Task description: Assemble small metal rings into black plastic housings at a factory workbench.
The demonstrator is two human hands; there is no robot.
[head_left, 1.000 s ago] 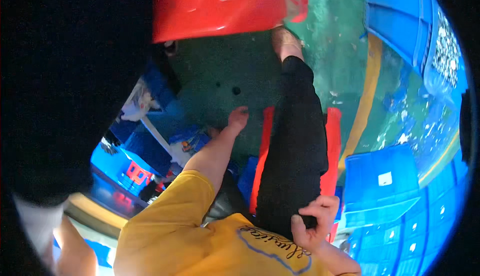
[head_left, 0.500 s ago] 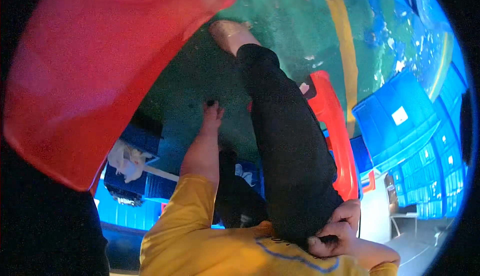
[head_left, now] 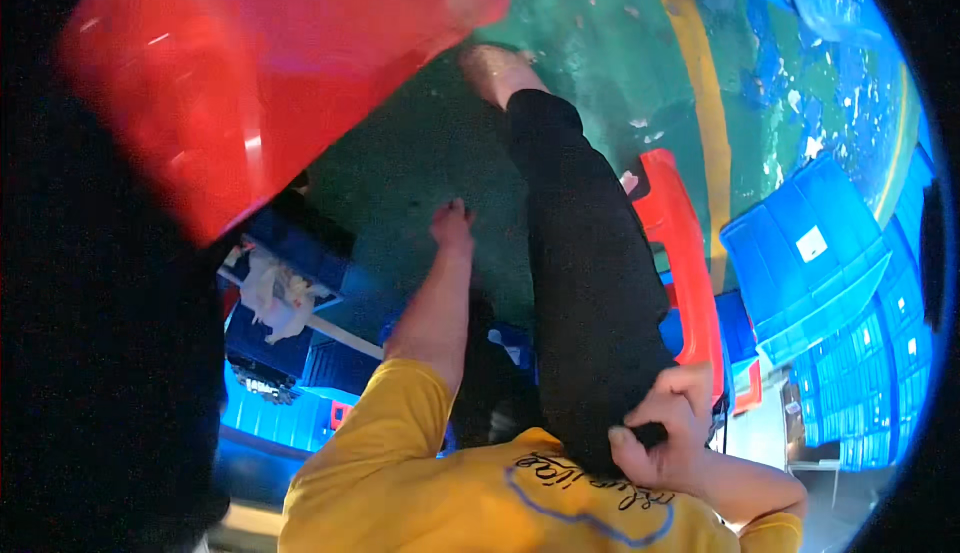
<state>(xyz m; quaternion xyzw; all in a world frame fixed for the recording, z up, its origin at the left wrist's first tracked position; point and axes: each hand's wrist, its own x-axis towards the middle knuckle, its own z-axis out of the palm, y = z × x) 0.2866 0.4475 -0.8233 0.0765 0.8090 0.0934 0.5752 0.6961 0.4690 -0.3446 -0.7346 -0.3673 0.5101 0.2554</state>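
Note:
My left hand (head_left: 455, 225) hangs down over the green floor at the end of a bare forearm. Its small, slightly blurred fingers look apart, and I see nothing between them. By the upper part of my black trouser leg (head_left: 595, 253), my right hand (head_left: 678, 431) is curled, thumb toward bent fingers. A dark patch shows inside the curl; whether this is trouser cloth, shadow or something else I cannot make out. A yellow shirt (head_left: 470, 503) covers my body below both arms.
A big, glossy red plastic piece (head_left: 230, 103) fills the upper left. Right of my leg stands a red plastic frame (head_left: 685, 263). Blue crates (head_left: 805, 243) stack at the right. A yellow line (head_left: 705, 103) crosses the green floor; a whitish bag (head_left: 275, 298) lies left.
The view has shifted, so most things sit a little farther right. The red piece at upper left appears higher and tilted. My right hand has come up slightly, its fingers bent differently.

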